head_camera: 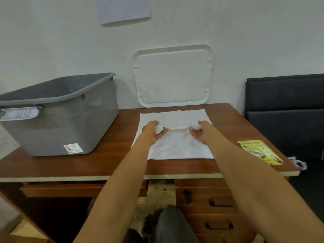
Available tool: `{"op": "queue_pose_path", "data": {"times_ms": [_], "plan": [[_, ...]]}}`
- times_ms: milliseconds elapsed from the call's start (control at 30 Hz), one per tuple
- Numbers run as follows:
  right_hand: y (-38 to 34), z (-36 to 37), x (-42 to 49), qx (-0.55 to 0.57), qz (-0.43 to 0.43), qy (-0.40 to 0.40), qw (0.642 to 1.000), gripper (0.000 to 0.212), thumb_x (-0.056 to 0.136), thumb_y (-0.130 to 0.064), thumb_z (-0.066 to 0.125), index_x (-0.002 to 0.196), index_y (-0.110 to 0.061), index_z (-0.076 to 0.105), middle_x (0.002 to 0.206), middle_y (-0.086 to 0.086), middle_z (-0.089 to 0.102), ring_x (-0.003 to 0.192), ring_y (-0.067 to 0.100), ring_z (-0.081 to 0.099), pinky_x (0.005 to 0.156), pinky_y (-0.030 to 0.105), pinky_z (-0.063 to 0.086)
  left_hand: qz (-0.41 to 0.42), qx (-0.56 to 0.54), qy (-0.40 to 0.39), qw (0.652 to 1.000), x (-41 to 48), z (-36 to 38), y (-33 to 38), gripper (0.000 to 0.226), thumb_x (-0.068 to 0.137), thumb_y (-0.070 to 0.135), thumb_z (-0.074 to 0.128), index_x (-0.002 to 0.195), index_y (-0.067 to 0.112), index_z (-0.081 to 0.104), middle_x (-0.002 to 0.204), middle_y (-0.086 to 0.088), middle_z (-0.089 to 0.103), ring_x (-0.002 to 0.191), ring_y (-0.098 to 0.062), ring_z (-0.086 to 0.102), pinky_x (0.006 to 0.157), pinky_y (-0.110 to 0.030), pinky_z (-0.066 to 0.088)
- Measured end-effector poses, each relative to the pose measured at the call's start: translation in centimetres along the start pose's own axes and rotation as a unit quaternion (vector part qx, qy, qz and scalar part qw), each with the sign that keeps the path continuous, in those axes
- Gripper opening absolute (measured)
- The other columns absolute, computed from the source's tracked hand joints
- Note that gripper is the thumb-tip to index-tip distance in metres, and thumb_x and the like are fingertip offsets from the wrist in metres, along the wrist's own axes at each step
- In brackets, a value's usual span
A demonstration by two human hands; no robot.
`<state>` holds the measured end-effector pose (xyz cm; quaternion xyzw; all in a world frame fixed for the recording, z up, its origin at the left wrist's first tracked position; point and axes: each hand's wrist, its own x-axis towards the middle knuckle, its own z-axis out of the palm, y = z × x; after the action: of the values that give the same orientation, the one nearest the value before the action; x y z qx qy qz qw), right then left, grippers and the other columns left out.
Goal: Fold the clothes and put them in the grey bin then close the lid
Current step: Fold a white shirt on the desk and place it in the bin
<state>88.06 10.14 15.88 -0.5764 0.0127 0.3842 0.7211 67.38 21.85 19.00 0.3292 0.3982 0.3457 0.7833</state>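
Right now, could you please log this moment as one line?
step: folding | left hand: grips white cloth | right hand: grips cloth | grey bin: open | lid: off, leaning on wall

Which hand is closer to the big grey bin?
Left. The left hand grips the white cloth on the side toward the grey bin; the right hand grips it farther right.

The bin stands on the left of the surface, the cloth spread to its right, with the left hand and right hand side by side on its middle. The lid leans on the wall just behind the cloth; a packet lies at the near right.
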Motion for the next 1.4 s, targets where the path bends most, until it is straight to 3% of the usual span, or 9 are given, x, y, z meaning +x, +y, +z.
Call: {"op": "queue_pose_path", "data": {"times_ms": [100,233,333,533,733,867,1000,1200,1400], "plan": [[-0.6,0.2,-0.1,-0.101,-0.051,0.076,0.991,0.032,0.081,-0.023,0.056,0.105,-0.004,0.065,0.089,0.014,0.072,0.078,0.034,0.074,0.072,0.047,0.065,-0.02,-0.02,-0.031,0.999,0.5,0.4,0.2,0.043,0.091,0.006,0.072,0.131,0.008,0.055,0.134,-0.022,0.054,0.111,-0.042,0.065,0.068,-0.045,0.064],[-1.5,1.0,-0.1,0.013,-0.053,0.007,0.998,0.022,0.089,-0.005,0.056,0.11,0.001,0.058,0.103,0.019,0.066,0.093,0.036,0.073,0.06,0.037,0.064,-0.02,-0.041,-0.042,0.998,2.1,1.0,0.0,0.044,0.097,0.009,0.066,0.137,0.009,0.049,0.145,-0.019,0.04,0.121,-0.045,0.059,0.091,-0.05,0.06],[-1.3,1.6,0.6,-0.078,-0.116,0.021,0.99,0.023,0.093,-0.002,0.055,0.114,-0.001,0.064,0.103,0.015,0.068,0.085,0.031,0.073,0.056,0.035,0.062,-0.029,-0.065,-0.06,0.996,3.2,1.3,-0.8,0.057,0.101,0.019,0.063,0.15,0.006,0.037,0.14,-0.019,0.045,0.125,-0.043,0.059,0.098,-0.05,0.057],[0.0,2.3,2.4,-0.579,-0.26,-0.047,0.771,0.041,0.093,-0.034,0.068,0.133,-0.032,0.06,0.136,-0.001,0.06,0.131,0.028,0.05,0.107,0.04,0.042,0.072,0.173,0.088,0.978,4.3,2.1,-1.1,0.02,0.102,0.03,0.054,0.1,0.011,0.057,0.095,-0.015,0.074,0.071,-0.033,0.076,0.056,-0.033,0.06],[1.9,4.9,3.4,-0.706,-0.288,0.0,0.647,0.059,0.092,-0.061,0.061,0.139,-0.027,0.054,0.139,0.008,0.053,0.131,0.033,0.043,0.106,0.043,0.033,0.226,0.574,0.138,0.775,7.2,0.2,-1.2,0.056,0.091,0.038,0.074,0.136,0.018,0.048,0.133,-0.01,0.053,0.122,-0.031,0.056,0.097,-0.038,0.051],[2.3,6.0,3.9,-0.707,-0.306,0.034,0.636,0.035,0.093,-0.046,0.066,0.12,-0.025,0.065,0.123,0.009,0.055,0.119,0.032,0.047,0.098,0.041,0.037,0.223,0.718,0.078,0.655,8.3,-0.8,-1.7,0.077,0.083,0.066,0.071,0.146,0.029,0.047,0.148,-0.009,0.046,0.138,-0.035,0.04,0.11,-0.048,0.037],[1.8,6.4,4.4,-0.69,-0.34,0.034,0.638,0.026,0.1,-0.028,0.057,0.121,-0.012,0.057,0.117,0.012,0.064,0.111,0.034,0.056,0.091,0.039,0.04,0.257,0.641,0.089,0.717,9.4,-0.3,-1.8,0.036,0.095,0.049,0.067,0.117,0.021,0.069,0.123,-0.003,0.069,0.12,-0.028,0.059,0.106,-0.043,0.045],[-0.8,5.9,5.1,-0.652,-0.361,0.081,0.662,0.056,0.103,-0.016,0.048,0.152,0.0,0.026,0.119,0.018,0.063,0.108,0.036,0.064,0.087,0.042,0.048,0.232,0.446,0.145,0.852,9.5,1.7,-0.5,0.027,0.107,0.029,0.051,0.122,0.007,0.056,0.114,-0.009,0.062,0.106,-0.024,0.061,0.088,-0.031,0.046],[-0.6,6.8,5.8,-0.678,-0.409,0.15,0.593,0.021,0.102,-0.017,0.054,0.121,-0.008,0.054,0.106,0.008,0.065,0.098,0.027,0.062,0.073,0.033,0.038,0.214,0.467,0.168,0.841,10.5,1.2,-0.3,0.027,0.107,0.028,0.051,0.124,0.007,0.057,0.123,-0.013,0.065,0.113,-0.03,0.064,0.097,-0.036,0.051]]}}
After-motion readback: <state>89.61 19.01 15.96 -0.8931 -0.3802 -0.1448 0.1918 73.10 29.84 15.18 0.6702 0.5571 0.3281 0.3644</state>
